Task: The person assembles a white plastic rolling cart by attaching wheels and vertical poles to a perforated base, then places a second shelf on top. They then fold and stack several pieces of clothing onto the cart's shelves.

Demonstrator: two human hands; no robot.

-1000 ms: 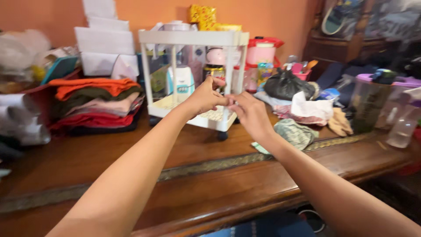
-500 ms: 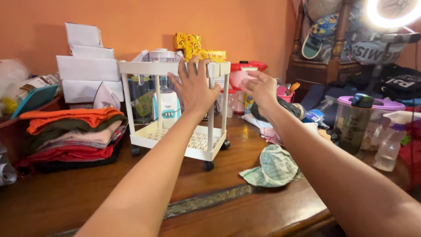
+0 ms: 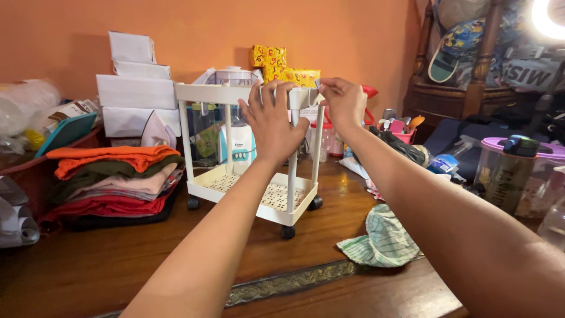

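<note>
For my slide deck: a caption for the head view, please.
Both hands, left hand and right hand, on the top tier of a small white wheeled rack.

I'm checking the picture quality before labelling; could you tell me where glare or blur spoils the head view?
Head view: a ring light burns out the top right corner; the near forearms are soft and stretched at the bottom edge; both hands and the white cart are sharp, evenly lit.

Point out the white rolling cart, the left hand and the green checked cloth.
white rolling cart [image 3: 259,197]: head view, bottom shelf.
left hand [image 3: 272,121]: head view, back of hand.
green checked cloth [image 3: 382,238]: head view, middle of cloth.
</note>
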